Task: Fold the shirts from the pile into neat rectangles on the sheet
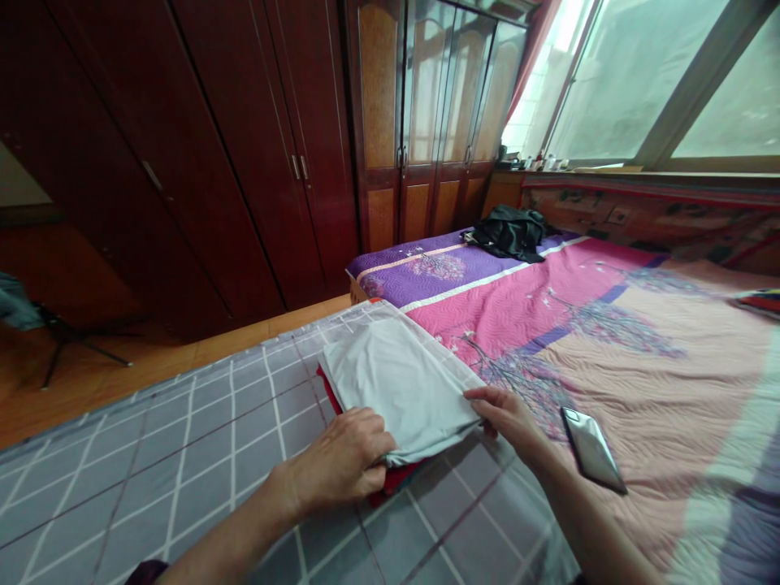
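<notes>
A folded pale grey-white garment (402, 382) lies on top of a red folded cloth (393, 479), whose edge shows at the left and near sides. My left hand (350, 455) grips the near left corner of the pale garment, fingers curled over its edge. At the near right corner my right hand (496, 410) pinches the garment between thumb and fingers. Both fabrics rest on a grey checked sheet (213, 439). What lies beneath the red cloth is mostly hidden.
A phone (592, 448) lies on the pink, purple and peach quilt (615, 366) to the right. Dark clothing (509, 231) is heaped at the quilt's far end. Dark red wardrobes (256, 146) line the back, and a tripod (64, 341) stands at far left.
</notes>
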{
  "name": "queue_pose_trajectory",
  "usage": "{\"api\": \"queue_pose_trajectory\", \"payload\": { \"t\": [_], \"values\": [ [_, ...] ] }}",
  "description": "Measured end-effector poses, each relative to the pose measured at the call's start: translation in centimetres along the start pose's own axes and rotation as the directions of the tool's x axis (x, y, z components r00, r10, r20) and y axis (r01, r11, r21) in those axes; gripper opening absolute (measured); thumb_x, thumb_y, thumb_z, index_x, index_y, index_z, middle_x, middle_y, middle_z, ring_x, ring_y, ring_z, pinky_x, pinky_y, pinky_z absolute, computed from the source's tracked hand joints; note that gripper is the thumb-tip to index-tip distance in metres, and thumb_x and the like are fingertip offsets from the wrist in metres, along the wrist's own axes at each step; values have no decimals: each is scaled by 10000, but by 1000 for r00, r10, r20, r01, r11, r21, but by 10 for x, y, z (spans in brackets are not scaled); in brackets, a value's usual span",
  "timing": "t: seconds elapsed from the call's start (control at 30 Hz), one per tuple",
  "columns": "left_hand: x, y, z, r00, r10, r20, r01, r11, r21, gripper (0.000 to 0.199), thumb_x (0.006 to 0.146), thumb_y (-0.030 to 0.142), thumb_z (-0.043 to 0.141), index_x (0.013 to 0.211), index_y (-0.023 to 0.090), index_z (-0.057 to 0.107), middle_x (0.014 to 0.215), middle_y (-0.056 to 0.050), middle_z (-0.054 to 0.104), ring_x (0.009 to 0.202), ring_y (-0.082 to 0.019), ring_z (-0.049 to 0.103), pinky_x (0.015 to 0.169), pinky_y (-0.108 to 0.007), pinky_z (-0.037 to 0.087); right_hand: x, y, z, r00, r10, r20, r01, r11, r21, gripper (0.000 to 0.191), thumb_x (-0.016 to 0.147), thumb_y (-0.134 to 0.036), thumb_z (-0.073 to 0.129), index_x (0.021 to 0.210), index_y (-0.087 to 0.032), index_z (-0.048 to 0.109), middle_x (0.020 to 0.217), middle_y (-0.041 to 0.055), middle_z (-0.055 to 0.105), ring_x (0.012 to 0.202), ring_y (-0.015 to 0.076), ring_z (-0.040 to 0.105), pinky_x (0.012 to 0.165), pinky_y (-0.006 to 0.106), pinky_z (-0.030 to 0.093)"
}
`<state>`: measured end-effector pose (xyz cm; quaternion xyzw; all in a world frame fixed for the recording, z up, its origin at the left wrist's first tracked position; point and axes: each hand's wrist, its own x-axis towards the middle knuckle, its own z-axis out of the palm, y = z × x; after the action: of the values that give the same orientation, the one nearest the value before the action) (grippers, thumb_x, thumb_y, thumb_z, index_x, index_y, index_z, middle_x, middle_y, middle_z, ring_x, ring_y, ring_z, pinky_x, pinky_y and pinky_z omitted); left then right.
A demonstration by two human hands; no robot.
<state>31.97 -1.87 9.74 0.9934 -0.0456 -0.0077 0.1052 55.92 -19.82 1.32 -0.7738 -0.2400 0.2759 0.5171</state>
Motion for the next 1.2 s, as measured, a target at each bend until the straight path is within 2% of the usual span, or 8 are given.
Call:
{"api": "queue_pose_trajectory", "payload": {
  "t": [0.13, 0.23, 0.3, 0.43, 0.6, 0.77, 0.9, 1.2],
  "values": [
    [-4, -1, -11, 997, 33, 67, -28, 997, -78, 184, 795, 365, 661, 759, 192, 607, 782, 3, 596, 780, -155, 556, 686, -242, 403, -1, -5, -4, 997, -67, -26, 59, 966, -253, 327, 637, -355, 551, 850, -156, 700, 421, -58, 439, 411, 111, 420, 443, 240, 287],
    [1, -8, -17, 1000, 15, 7, -13, 989, -145, 339, 824, 534, 586, 890, 207, 646, 856, -10, 623, 840, -167, 574, 732, -260, 429, 2, -20, -2, 968, -227, -110, 115, 785, -609, 310, 700, -320, 535, 917, -186, 711, 718, 37, 647, 676, 184, 588, 605, 276, 388],
    [13, -16, -13, 990, -77, -115, 62, 990, -127, 355, 898, 505, 480, 972, 200, 645, 945, -39, 637, 926, -185, 573, 822, -301, 437, 11, -33, 5, 950, -295, -100, 149, 714, -684, 318, 735, -320, 536, 974, -186, 698, 946, 81, 669, 857, 220, 609, 723, 298, 409],
    [47, -32, 21, 913, -273, -304, 261, 962, -81, 454, 913, 473, 461, 1229, 160, 546, 1344, -125, 492, 1272, -268, 398, 1067, -436, 306, 53, -63, 31, 962, -271, -29, 189, 740, -646, 289, 797, -394, 541, 917, -181, 696, 883, 72, 681, 805, 197, 616, 688, 273, 410],
    [64, -40, 62, 910, -314, -271, 295, 949, -111, 543, 932, 535, 340, 1392, 251, 387, 1499, -62, 312, 1402, -254, 193, 1150, -503, 123, 121, -90, 68, 986, -165, 36, 153, 787, -597, 353, 855, -451, 540, 737, -133, 638, 639, 11, 606, 593, 125, 561, 541, 233, 403],
    [59, -44, 63, 911, -317, -265, 285, 946, -153, 565, 923, 569, 316, 1402, 274, 375, 1506, -40, 300, 1409, -246, 174, 1157, -500, 111, 154, -102, 94, 993, -112, 30, 108, 804, -585, 277, 887, -383, 559, 1002, -134, 596, 948, 23, 616, 782, 144, 604, 680, 310, 520],
    [59, -45, 61, 910, -318, -267, 278, 944, -175, 575, 921, 574, 312, 1404, 269, 374, 1505, -44, 300, 1408, -246, 178, 1157, -504, 110, 154, -103, 102, 992, -115, -45, 70, 821, -567, 230, 880, -346, 573, 976, -140, 604, 990, 42, 614, 865, 162, 596, 751, 346, 510],
    [58, -44, 61, 911, -330, -248, 277, 934, -225, 595, 919, 592, 283, 1411, 267, 363, 1515, -39, 276, 1415, -237, 151, 1163, -499, 91, 163, -116, 88, 990, 14, 139, 27, 956, -291, 270, 802, -379, 646, 724, -122, 619, 584, -3, 610, 487, 98, 556, 472, 222, 456]
  ]
}}
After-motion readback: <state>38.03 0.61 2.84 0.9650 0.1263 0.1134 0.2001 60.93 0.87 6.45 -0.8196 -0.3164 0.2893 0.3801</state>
